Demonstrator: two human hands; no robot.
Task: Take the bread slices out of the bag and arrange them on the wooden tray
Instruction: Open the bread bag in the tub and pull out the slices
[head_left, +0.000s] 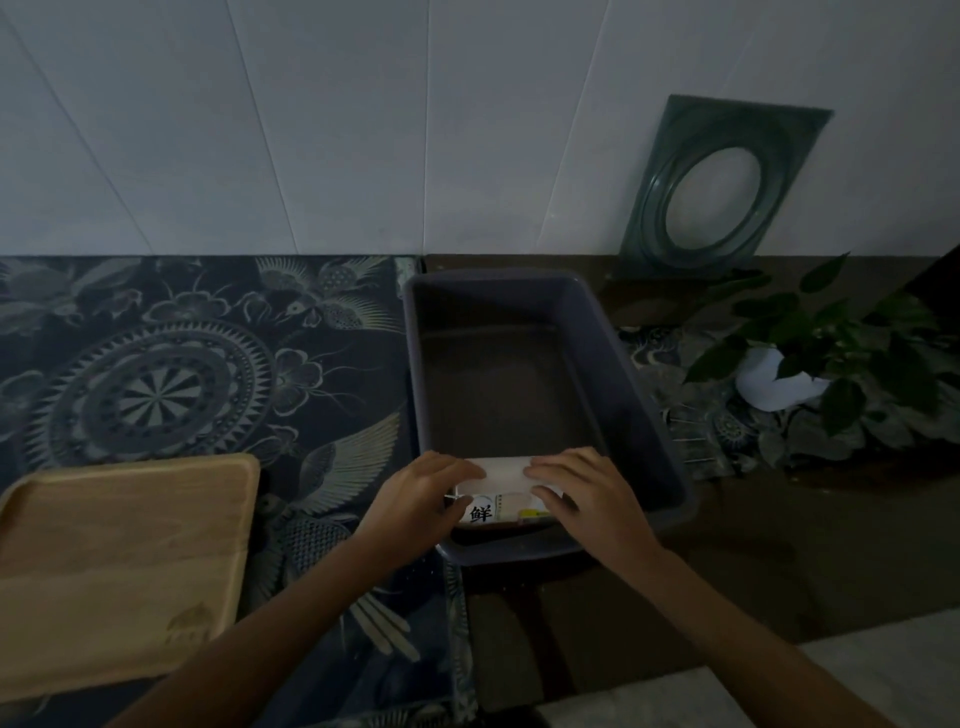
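Observation:
A white bread bag (503, 493) with a black printed character lies at the near end of a dark plastic bin (631, 395). My left hand (423, 493) grips its left side and my right hand (582, 491) grips its right side, fingers curled over the top edge. The slices inside are hidden by the packaging. A light wooden tray (119, 561) lies bare at the lower left, well apart from both hands.
A dark patterned cloth (208, 353) covers the counter's left half, under the tray. A potted plant in a white pot (784, 384) stands at the right. A green square frame (722, 192) leans on the white wall behind the bin.

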